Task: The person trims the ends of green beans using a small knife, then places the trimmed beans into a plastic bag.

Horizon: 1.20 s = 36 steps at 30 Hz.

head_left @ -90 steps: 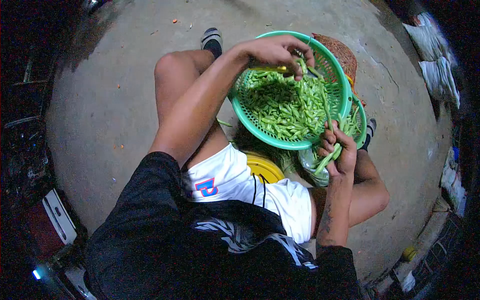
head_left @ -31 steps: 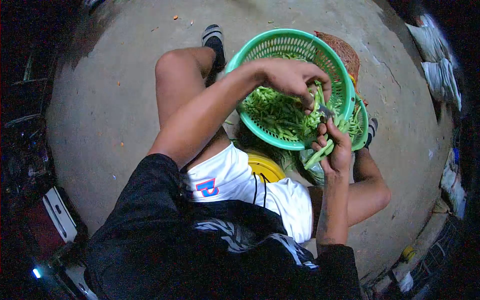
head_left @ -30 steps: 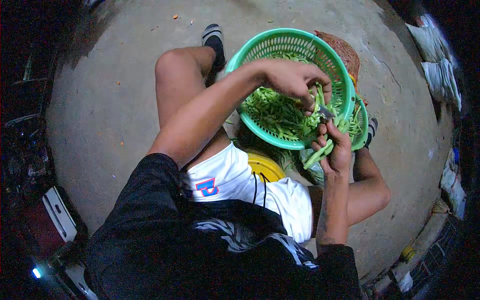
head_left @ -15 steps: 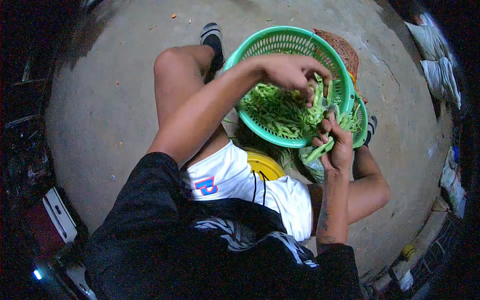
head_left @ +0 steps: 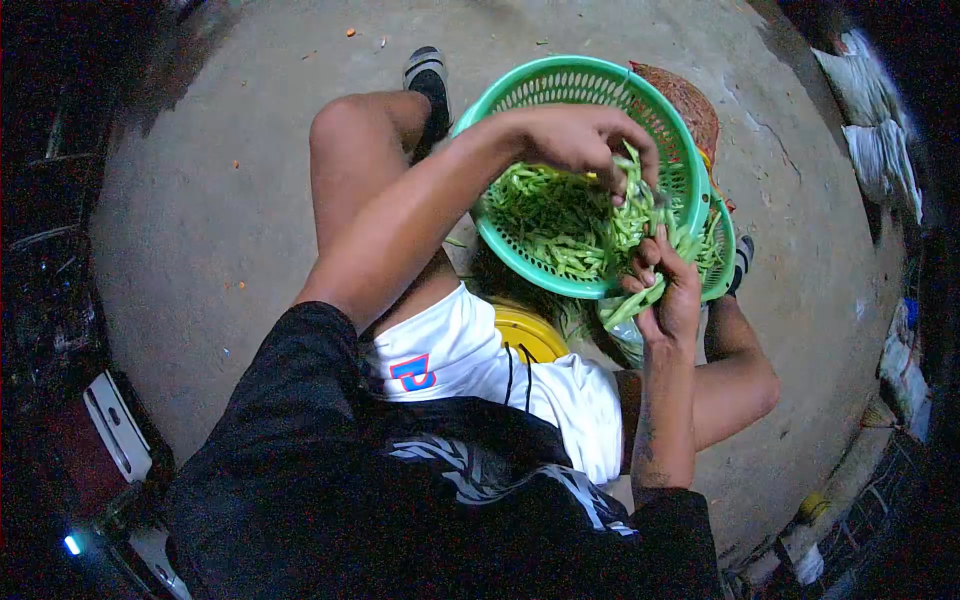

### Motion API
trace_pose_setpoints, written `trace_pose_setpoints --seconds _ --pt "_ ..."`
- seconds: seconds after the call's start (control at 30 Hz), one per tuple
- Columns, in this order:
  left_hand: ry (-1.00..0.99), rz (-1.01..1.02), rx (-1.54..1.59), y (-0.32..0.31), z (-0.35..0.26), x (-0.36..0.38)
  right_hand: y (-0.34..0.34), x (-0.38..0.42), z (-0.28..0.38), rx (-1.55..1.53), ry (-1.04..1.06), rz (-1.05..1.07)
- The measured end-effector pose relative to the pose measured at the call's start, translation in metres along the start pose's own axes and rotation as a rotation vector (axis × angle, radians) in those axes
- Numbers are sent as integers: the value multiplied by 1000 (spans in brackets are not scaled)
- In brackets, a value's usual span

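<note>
A green plastic basket [head_left: 497, 247] holds a pile of cut green pods [head_left: 565, 225]. Over its right part, my left hand [head_left: 590, 143] is curled downward, with a small yellow bit showing under the fingers; what it grips is mostly hidden. Just below, at the basket's lower right rim, my right hand [head_left: 672, 290] is closed around several long green pods [head_left: 640, 303], whose upper ends reach toward the left hand. Between the hands the pods and pieces are blurred.
Another green basket [head_left: 722, 285] sits partly under the first. Behind them lies a reddish mesh sack [head_left: 690, 105]. A yellow round object [head_left: 530, 332] and a clear plastic bag [head_left: 628, 338] are near my legs. White sacks [head_left: 880, 160] stand at the far right.
My left hand has shifted slightly, and the green pieces below it have moved down toward the basket. My right hand still holds the pods in nearly the same place.
</note>
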<state>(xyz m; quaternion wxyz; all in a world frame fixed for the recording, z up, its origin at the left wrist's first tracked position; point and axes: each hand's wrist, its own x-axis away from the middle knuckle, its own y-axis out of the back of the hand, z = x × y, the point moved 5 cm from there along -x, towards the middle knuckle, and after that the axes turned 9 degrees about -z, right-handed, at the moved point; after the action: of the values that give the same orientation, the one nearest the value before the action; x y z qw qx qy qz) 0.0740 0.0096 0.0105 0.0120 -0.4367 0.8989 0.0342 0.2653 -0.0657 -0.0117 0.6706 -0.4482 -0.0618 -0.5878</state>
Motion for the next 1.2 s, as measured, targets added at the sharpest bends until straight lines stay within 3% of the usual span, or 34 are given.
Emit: trace_pose_setpoints --seconds 0.07,0.17,0.2,0.3,0.37,0.43,0.6,0.77,0.97,1.2 --pt "153 -69 86 11 14 1 -3 0 2 21 -1 39" --pt "-11 -56 -122 -4 0 1 -2 -1 0 12 -27 -9" --pt "105 19 -35 -15 -1 2 2 -2 -1 26 -8 -55" --pt "52 20 -11 -20 -3 0 6 -2 -3 27 12 -79" --pt "-5 20 -38 -4 6 -3 3 -5 -4 -76 -18 35" --pt "128 -101 147 13 7 3 3 -5 -3 -80 -35 37" --pt "84 -55 -16 -1 9 0 -9 -1 0 -15 -109 -7" --pt "104 59 -63 -16 4 -3 -1 -8 -12 -27 -220 157" --pt "37 -156 -99 16 11 1 -3 -5 -1 -14 35 -44" --pt "175 -272 -228 35 8 11 7 -2 0 179 38 -104"
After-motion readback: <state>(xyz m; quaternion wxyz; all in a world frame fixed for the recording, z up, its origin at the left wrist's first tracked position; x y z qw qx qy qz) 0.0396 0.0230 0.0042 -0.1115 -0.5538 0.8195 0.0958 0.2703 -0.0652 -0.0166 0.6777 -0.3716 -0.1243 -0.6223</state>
